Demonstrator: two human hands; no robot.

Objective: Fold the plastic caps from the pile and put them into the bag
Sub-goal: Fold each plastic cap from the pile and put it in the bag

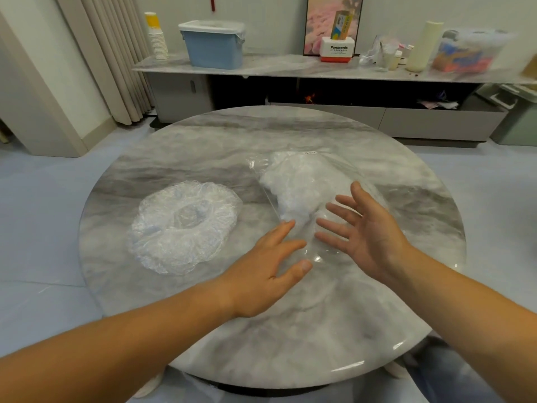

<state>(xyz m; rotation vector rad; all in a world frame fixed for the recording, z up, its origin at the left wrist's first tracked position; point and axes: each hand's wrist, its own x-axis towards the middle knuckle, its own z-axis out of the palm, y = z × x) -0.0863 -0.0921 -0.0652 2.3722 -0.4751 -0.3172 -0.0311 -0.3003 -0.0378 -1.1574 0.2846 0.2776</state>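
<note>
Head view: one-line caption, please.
Open left hand and right hand at clear bag holding caps; cap pile beside it on marble table.

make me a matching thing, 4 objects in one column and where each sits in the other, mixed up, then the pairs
Things:
1 cap pile
2 bag
3 blue bin
4 cup stack

Places:
a shelf, left end
b table, left side
c shelf, right of the cup stack
d table, right of the cap pile

Pairs: 1-b, 2-d, 3-c, 4-a
</note>
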